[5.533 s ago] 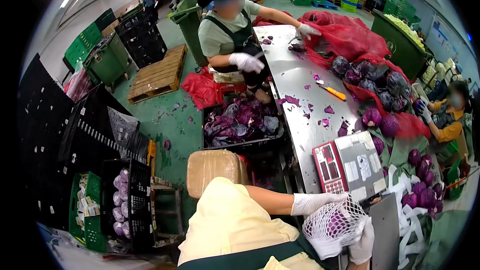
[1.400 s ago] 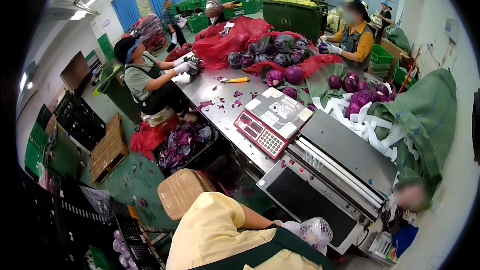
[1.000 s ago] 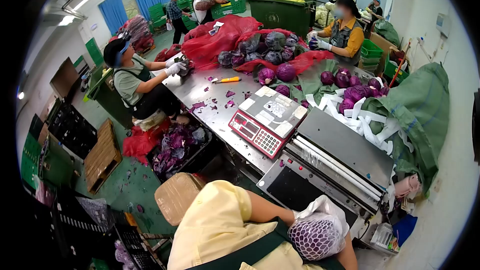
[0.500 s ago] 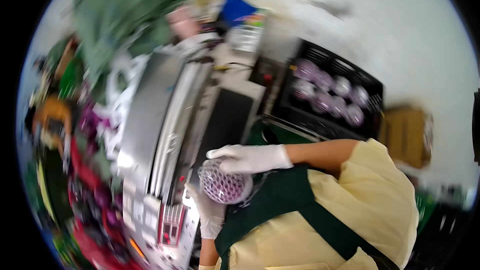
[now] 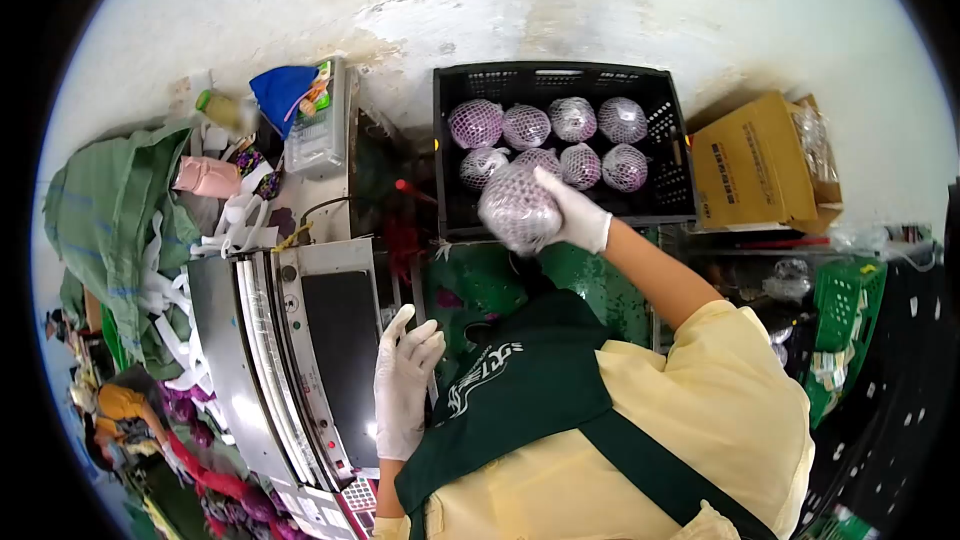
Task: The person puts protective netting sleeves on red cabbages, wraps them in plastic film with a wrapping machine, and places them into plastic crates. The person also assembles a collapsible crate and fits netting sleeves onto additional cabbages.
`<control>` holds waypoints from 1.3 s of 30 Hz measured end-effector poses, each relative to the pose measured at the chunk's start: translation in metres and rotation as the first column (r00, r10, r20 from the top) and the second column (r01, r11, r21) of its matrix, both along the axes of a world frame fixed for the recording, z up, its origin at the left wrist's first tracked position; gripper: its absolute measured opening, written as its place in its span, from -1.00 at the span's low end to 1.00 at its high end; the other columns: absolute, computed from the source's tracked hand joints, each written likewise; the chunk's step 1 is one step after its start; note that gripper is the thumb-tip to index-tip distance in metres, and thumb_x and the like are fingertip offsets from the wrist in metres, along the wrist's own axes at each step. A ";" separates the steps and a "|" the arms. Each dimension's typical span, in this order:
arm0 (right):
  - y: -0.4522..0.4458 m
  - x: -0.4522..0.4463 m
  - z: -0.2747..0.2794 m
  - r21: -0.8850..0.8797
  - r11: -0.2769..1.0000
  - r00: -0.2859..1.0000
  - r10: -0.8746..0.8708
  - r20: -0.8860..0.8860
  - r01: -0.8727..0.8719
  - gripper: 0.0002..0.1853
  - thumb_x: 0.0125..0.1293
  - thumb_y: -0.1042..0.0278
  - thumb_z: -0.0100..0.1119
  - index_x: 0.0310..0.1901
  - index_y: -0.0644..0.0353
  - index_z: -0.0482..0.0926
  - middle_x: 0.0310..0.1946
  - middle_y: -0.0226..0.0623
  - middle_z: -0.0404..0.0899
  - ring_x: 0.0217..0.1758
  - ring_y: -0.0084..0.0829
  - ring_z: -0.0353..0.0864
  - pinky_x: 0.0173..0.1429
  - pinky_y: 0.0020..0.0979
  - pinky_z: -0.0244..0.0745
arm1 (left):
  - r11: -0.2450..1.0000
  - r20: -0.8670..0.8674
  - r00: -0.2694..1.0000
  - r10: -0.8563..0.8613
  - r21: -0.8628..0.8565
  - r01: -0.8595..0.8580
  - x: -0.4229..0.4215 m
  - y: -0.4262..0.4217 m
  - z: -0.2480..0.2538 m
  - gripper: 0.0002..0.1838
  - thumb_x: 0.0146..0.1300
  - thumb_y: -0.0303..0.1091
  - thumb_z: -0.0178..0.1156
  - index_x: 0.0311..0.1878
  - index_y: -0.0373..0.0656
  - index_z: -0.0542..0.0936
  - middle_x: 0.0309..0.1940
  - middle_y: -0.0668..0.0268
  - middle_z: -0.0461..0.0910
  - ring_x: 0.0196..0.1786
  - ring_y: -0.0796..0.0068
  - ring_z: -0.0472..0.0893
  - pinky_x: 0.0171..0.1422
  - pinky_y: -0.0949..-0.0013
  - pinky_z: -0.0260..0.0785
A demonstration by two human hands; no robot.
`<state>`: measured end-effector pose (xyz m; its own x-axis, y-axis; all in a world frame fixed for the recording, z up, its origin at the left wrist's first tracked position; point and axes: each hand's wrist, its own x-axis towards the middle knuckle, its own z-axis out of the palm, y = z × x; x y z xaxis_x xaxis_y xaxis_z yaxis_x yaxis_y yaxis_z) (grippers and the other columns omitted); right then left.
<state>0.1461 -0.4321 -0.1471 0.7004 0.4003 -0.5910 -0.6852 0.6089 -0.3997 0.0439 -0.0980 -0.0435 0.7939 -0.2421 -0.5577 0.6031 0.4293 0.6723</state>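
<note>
Netted cabbage [image 5: 518, 212] is gripped in the right hand [image 5: 574, 212], above the black crate's [image 5: 570, 71] near edge (eight more lie inside); the left hand [image 5: 402, 395] is open, fingers parted, near the wrapping machine [image 5: 340, 340].

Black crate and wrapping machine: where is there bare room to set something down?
Bare: the dark plate of the wrapping machine, beside the left hand; inside the crate, a narrow strip between netted cabbages and near wall. Crowded: its two close rows.

Single head-worn view, steeply downward, close
</note>
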 end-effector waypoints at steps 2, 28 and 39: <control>-0.013 0.026 -0.014 -0.197 0.980 0.999 0.021 -0.030 -0.026 -0.34 0.34 -0.31 -0.03 0.31 -0.04 0.31 0.18 -0.32 0.49 0.19 -0.27 0.53 0.16 0.16 0.46 | 0.999 -0.062 0.997 0.044 0.003 -0.044 0.002 0.005 -0.016 -0.40 0.46 0.05 -0.06 0.40 -0.13 0.26 0.13 0.10 0.45 0.15 0.26 0.48 0.38 0.14 0.30; 0.269 0.047 -0.019 -0.745 0.649 0.876 0.440 0.199 -0.156 -0.23 0.22 -0.33 -0.11 0.41 -0.17 0.18 0.53 -0.41 -0.10 0.56 -0.15 -0.13 0.43 0.24 -0.22 | -0.217 0.615 0.102 0.782 0.422 -0.880 -0.293 0.244 -0.025 -0.67 0.44 -0.25 0.09 0.14 -0.24 0.53 -0.14 0.26 0.64 -0.11 0.50 0.62 0.08 0.43 0.46; 0.299 0.072 -0.067 -0.665 0.734 0.903 0.182 0.388 0.138 -0.43 0.43 -0.11 -0.25 0.26 0.11 0.41 0.27 -0.19 0.40 0.31 -0.14 0.37 0.35 -0.09 0.31 | -0.530 0.560 0.017 0.828 0.793 -0.301 -0.378 0.673 -0.104 0.17 -0.18 0.18 0.49 0.47 -0.06 0.12 0.26 -0.25 0.25 0.28 -0.20 0.36 0.34 0.04 0.29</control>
<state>0.2178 -0.1334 -0.2144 0.9279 0.0345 -0.3712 -0.3727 0.0611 -0.9260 -0.3342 0.5753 -0.1470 -0.4451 0.8876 0.1185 0.5223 0.1498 0.8395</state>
